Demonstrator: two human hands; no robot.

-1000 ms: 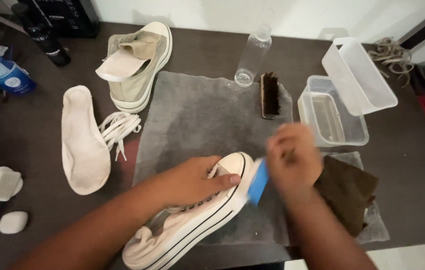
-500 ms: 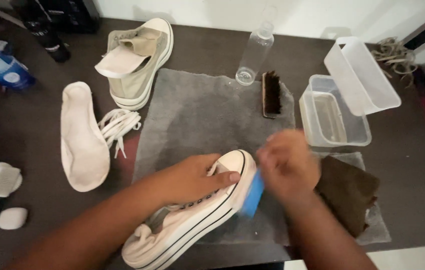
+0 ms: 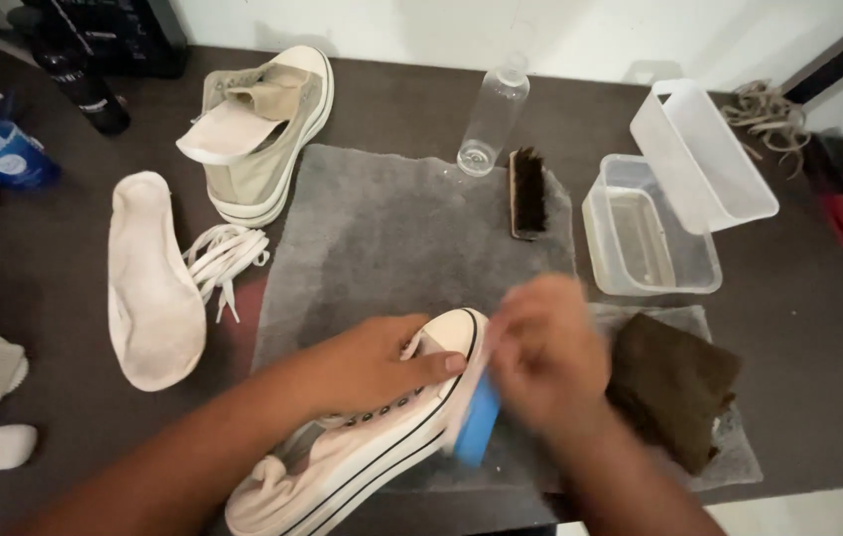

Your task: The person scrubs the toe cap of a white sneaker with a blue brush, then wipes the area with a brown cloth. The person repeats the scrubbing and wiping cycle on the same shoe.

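Down on the grey mat (image 3: 391,238), the left hand (image 3: 372,362) is pressing flat on a white sneaker (image 3: 362,452), fingers spread over its laces. The right hand (image 3: 540,347), blurred, is pinching a blue brush (image 3: 478,432) in its grip against the shoe's toe side. A brown cloth (image 3: 674,387) is lying just beside it on the worktop (image 3: 798,328).
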